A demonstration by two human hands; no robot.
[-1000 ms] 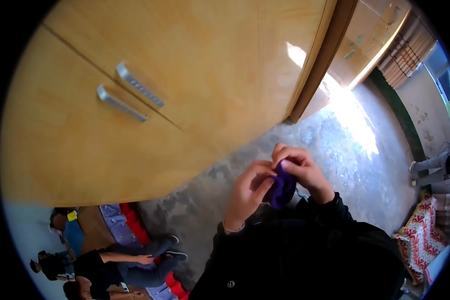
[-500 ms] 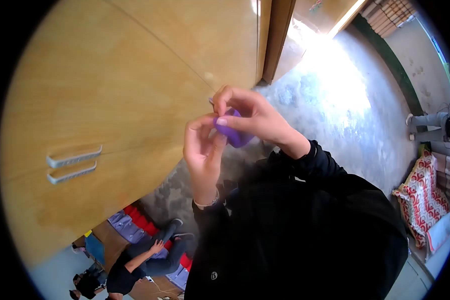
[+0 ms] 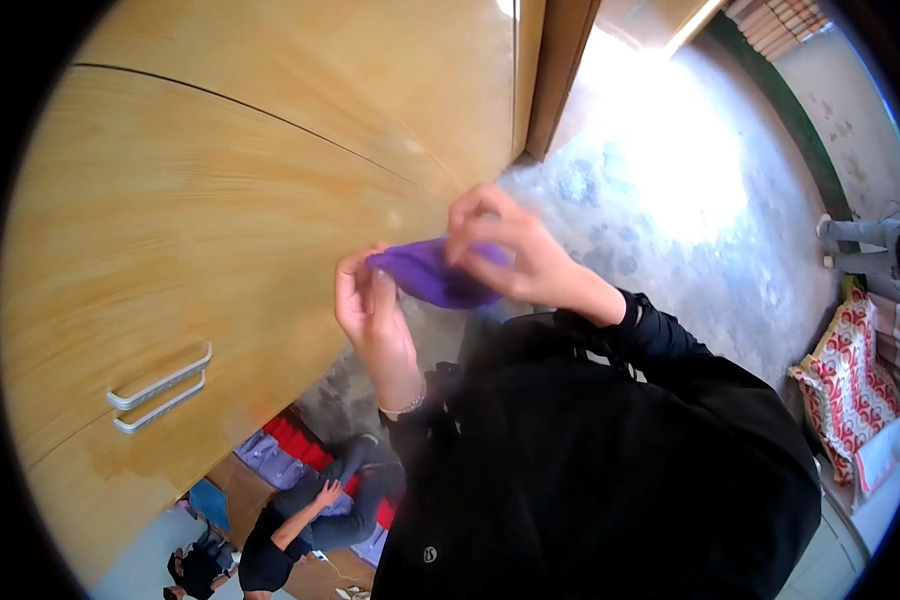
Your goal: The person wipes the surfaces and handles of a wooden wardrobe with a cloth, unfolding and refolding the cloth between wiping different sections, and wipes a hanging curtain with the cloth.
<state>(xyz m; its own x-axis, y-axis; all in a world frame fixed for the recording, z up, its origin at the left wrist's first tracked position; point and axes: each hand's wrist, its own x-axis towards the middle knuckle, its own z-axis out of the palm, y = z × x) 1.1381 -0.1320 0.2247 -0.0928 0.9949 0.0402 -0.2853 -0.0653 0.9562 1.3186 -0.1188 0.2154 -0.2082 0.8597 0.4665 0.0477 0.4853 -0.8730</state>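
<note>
A small piece of purple cloth (image 3: pixel 425 272) is stretched between my two hands over the floor. My left hand (image 3: pixel 372 308) pinches its left end between thumb and fingers. My right hand (image 3: pixel 520 250), slightly blurred, has its thumb and a finger closed on the cloth's right part, while another finger curls above it. The cloth sags a little along its lower edge. What kind of cloth item it is cannot be made out.
A wooden cabinet (image 3: pixel 190 230) with two metal handles (image 3: pixel 160 385) stands to the left. A seated person (image 3: pixel 285 530) is at lower left, beside red and lilac fabric. A patterned cushion (image 3: pixel 850 385) lies at the right. Bright light falls on the concrete floor (image 3: pixel 610 200).
My hands have moved apart, the left one down and leftward. The purple cloth, bunched before, is now drawn out sideways. The view has shifted slightly against the cabinet.
</note>
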